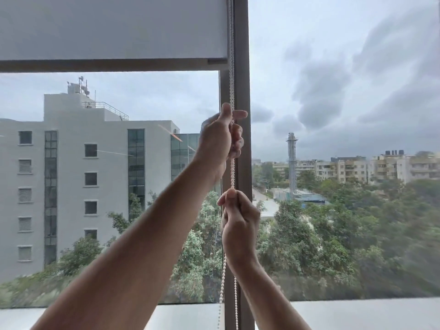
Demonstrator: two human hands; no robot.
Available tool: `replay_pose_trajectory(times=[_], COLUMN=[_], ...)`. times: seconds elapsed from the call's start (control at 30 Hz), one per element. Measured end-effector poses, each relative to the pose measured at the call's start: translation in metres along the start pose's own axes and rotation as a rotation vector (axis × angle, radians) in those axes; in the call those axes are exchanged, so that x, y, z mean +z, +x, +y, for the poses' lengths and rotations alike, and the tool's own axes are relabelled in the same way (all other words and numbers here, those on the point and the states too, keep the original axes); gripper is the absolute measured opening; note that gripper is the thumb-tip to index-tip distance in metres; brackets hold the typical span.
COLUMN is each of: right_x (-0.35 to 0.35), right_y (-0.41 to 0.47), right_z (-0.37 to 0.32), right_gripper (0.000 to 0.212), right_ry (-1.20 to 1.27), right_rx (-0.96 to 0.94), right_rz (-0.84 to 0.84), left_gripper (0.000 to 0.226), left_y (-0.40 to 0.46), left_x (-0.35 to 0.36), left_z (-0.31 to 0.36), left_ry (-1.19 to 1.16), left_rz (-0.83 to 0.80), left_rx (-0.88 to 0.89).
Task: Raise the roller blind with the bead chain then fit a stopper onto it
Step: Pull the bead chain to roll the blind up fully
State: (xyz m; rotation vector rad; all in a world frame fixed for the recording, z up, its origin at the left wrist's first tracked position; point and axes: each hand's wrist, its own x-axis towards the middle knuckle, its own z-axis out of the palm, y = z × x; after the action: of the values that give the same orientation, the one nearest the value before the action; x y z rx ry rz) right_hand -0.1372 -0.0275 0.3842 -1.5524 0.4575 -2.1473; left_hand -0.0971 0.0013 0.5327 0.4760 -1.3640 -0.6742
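A grey roller blind [112, 27] covers the top of the left window pane, its dark bottom bar [104, 64] well above my hands. The white bead chain [231, 86] hangs down along the brown window post [241, 67]. My left hand [220, 136] is raised and closed around the chain at mid height. Just below it, my right hand [239, 217] pinches the same chain between thumb and fingers. Two strands of the chain hang on below my right hand. No stopper is visible.
A pale window sill [357, 313] runs along the bottom. Through the glass I see a grey office building [95, 177] on the left, trees, and low blocks under a cloudy sky. The right pane has no blind over it.
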Motion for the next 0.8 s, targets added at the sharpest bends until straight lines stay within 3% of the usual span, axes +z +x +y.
replay_pose_trajectory(times=[0.2,0.3,0.43,0.53,0.8], right_x=[-0.011,-0.019,-0.018,-0.012,0.031], right_y=[0.002,0.011,0.048,0.080,0.146], right_z=[0.005,0.001,-0.019,-0.044,-0.109], right_gripper=[0.031,0.036,0.058,0.050,0.033], right_ry=[0.054,0.099,0.088,0.064,0.105], right_rx=[0.040,0.123,0.172,0.153,0.229], right_rz=[-0.085,-0.126,-0.078,-0.049,-0.174], left_gripper=[0.041,0.042,0.040,0.041,0.044], left_y=[-0.013,-0.020,-0.041,-0.054,-0.072], left_x=[0.015,0.007,0.001,-0.003,-0.006], left_z=[-0.004,-0.013,-0.038,-0.058,-0.074], left_ry=[0.069,0.086,0.129,0.138,0.147], left_rz=[0.216,0.239,0.179,0.162,0.185], left_rx=[0.130,0.144,0.144,0.185,0.164])
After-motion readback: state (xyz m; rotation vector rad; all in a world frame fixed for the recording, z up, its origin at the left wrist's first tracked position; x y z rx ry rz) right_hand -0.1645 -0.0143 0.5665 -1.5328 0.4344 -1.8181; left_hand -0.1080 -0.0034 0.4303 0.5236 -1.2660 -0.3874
